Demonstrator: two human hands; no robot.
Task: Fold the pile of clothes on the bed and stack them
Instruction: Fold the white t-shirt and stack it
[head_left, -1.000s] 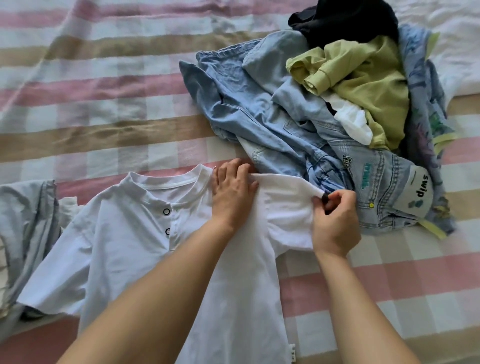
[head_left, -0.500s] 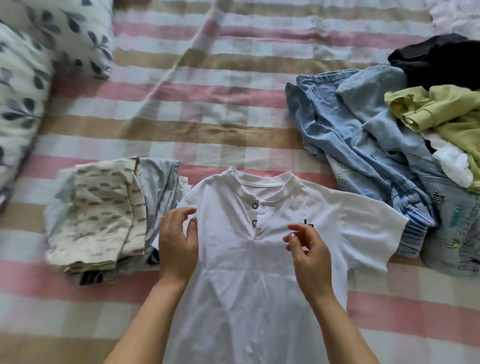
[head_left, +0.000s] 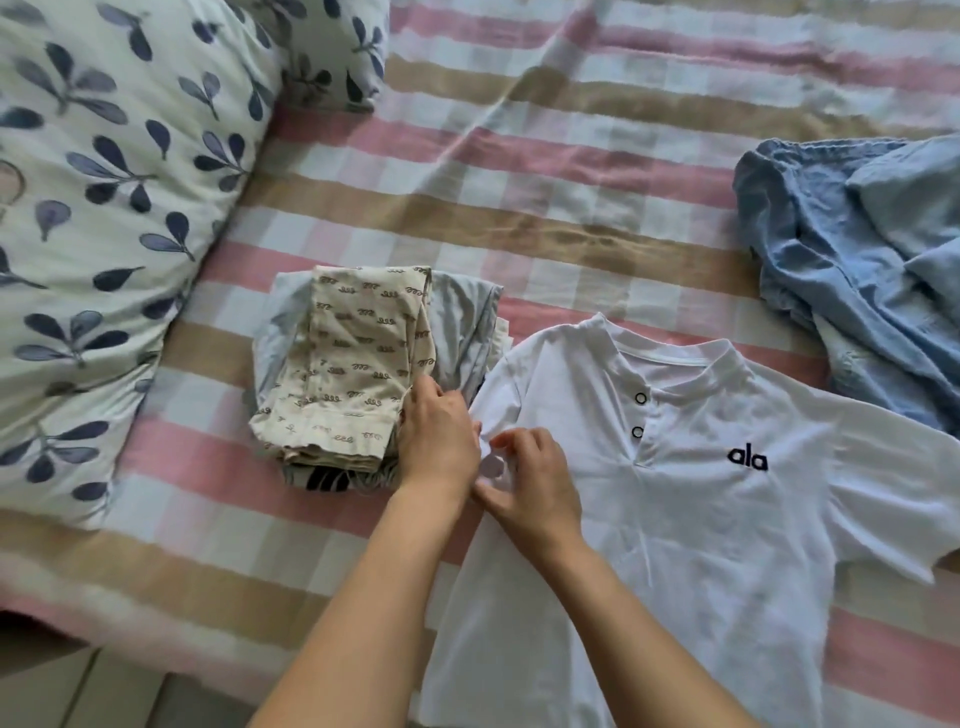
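A white short-sleeved shirt (head_left: 691, 525) with two dark snaps and a small dark logo lies flat, front up, on the striped bed (head_left: 519, 171). Both hands meet at its left sleeve. My left hand (head_left: 439, 441) grips the sleeve's edge beside the stack, and my right hand (head_left: 535, 486) pinches the sleeve fabric just to the right of it. A stack of folded clothes (head_left: 358, 364), topped by a cream patterned piece over a light blue one, sits left of the shirt. The unfolded pile (head_left: 857, 249), blue denim here, lies at the right edge.
A leaf-print pillow (head_left: 104, 208) fills the left side, with a second one (head_left: 332, 47) behind it. The bed's near edge and a strip of tiled floor (head_left: 78, 686) show at the bottom left.
The view has swung left, away from the pile. My right hand crossed from the shirt's middle to its left sleeve, and my left hand stayed at that sleeve; both now hold it.
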